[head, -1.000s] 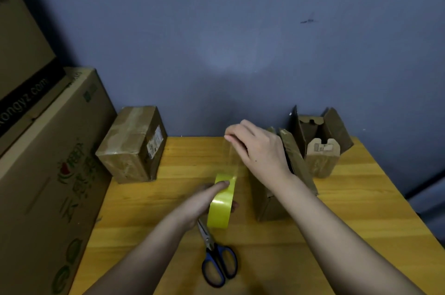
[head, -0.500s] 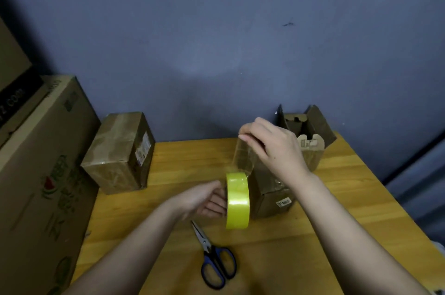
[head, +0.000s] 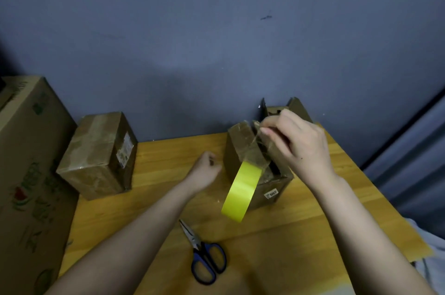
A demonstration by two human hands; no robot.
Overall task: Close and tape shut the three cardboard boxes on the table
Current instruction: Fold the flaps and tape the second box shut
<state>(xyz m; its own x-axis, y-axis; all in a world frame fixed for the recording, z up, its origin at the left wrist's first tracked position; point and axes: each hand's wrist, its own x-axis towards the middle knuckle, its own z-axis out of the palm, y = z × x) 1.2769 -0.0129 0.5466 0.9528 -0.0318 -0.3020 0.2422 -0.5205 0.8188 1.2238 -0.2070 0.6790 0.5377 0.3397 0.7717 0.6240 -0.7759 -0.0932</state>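
Observation:
The middle cardboard box (head: pixel 243 150) stands on the wooden table (head: pixel 156 164), its top flaps slightly apart. My right hand (head: pixel 298 143) is above its top and pinches the end of a clear tape strip. The yellow tape roll (head: pixel 242 192) hangs from that strip against the box's front. My left hand (head: pixel 207 169) is just left of the box with its fingers curled, holding nothing. A taped-up box (head: pixel 96 155) sits at the table's back left. A third box (head: pixel 297 108) with raised flaps stands behind my right hand, mostly hidden.
Blue-handled scissors (head: pixel 207 258) lie shut on the table in front of the roll. Large printed cartons (head: pixel 29 174) are stacked against the table's left side. A blue-grey wall (head: pixel 216 54) runs directly behind the table.
My left hand has let go of the tape roll, which now hangs from the strip. My right hand carried the tape end back over the middle box's top.

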